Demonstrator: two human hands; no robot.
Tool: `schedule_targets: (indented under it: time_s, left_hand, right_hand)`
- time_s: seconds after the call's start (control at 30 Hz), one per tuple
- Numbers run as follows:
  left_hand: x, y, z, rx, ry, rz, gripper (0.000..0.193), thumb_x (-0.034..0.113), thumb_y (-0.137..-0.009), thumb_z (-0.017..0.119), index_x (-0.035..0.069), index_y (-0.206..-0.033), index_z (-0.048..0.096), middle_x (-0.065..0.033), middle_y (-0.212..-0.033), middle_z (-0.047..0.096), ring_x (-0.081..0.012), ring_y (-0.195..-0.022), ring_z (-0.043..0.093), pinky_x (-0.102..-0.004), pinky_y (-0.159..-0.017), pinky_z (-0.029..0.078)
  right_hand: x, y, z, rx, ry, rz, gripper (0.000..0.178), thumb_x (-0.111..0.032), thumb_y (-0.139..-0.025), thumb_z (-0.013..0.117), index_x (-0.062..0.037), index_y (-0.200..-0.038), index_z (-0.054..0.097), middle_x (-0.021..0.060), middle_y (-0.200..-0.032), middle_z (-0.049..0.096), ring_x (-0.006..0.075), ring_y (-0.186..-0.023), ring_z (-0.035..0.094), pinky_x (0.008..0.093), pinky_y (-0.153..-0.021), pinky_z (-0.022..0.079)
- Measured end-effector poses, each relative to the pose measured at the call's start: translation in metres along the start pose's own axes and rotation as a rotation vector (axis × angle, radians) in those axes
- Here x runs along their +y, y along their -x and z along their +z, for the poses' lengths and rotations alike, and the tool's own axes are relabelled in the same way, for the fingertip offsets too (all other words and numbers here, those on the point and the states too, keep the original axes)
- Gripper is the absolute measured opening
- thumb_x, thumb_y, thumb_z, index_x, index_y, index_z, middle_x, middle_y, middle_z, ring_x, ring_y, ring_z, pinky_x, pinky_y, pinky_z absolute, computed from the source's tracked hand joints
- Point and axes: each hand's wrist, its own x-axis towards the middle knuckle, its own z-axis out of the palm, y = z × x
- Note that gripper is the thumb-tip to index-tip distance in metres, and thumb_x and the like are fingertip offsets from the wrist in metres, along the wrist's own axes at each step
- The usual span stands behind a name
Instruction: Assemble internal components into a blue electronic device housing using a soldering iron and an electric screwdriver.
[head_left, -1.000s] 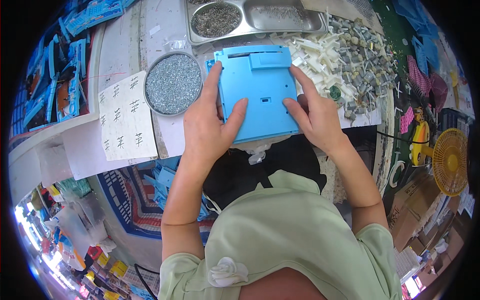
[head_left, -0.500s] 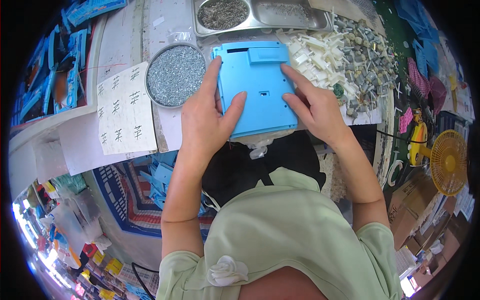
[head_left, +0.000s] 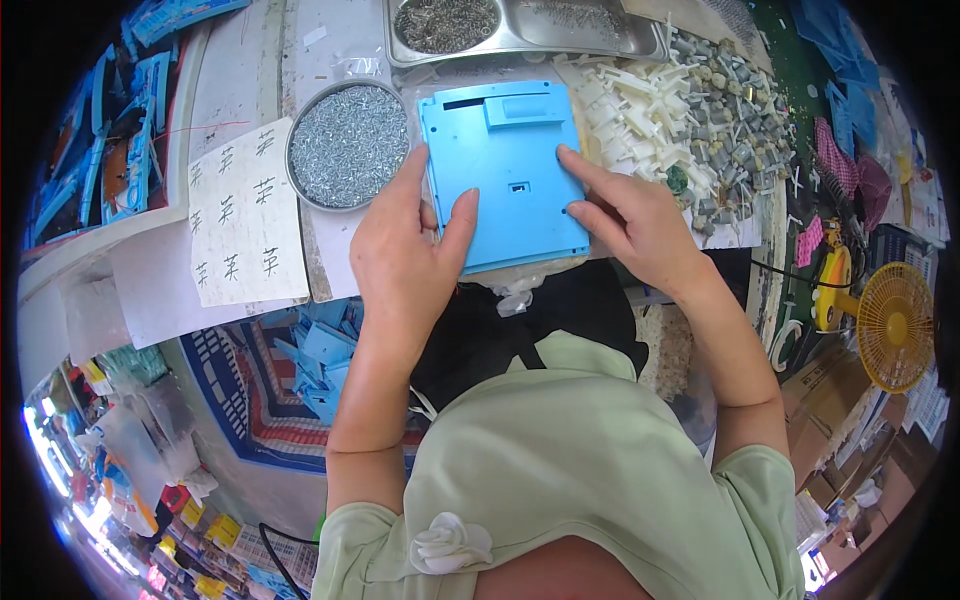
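Here, from my end, I see a flat blue casing (head_left: 508, 220) lying between the two hands, at the near side of the worktable (head_left: 232, 95). The left hand (head_left: 405, 250) is at its left edge, thumb laid over the top face and index fingertip at the side; the right hand (head_left: 645, 225) meets the right edge with thumb and index fingertip. Both hands have those digits parted, but other fingers are partly hidden, so I cannot tell whether either grips. Left of the casing I have a round dish (head_left: 289, 165) of small metal pieces, right of it white plastic parts (head_left: 635, 115), and farther off a metal tray (head_left: 530, 49).
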Motion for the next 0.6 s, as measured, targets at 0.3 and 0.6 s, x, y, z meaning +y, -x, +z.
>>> schedule_targets:
  time_s: [0.3, 0.6]
  left_hand:
    - [-0.022, 0.009, -0.008, -0.219, 0.257, -0.153, 0.068, 0.016, -0.088, 0.079, -0.004, -0.147, 0.051, -0.0063, -0.061, 0.047, -0.0168, -0.053, 0.047, -0.0311, -0.056, 0.044]
    - [-0.038, 0.005, -0.033, -0.645, 0.444, -0.237, 0.103, 0.010, -0.081, 0.082, 0.010, -0.165, 0.022, -0.0016, -0.061, 0.050, -0.0137, -0.057, 0.049, -0.0287, -0.060, 0.044]
  right_hand:
    - [-0.027, -0.021, -0.024, -0.288, 0.412, -0.007, 0.066, -0.032, -0.087, 0.078, -0.0171, -0.147, 0.057, 0.0131, -0.060, 0.062, 0.0330, -0.056, 0.063, 0.0415, -0.056, 0.050]
    - [-0.030, -0.029, -0.026, -0.356, 0.509, -0.093, 0.070, -0.036, -0.086, 0.079, -0.0128, -0.147, 0.056, 0.0134, -0.059, 0.061, 0.0333, -0.056, 0.064, 0.0422, -0.058, 0.050]
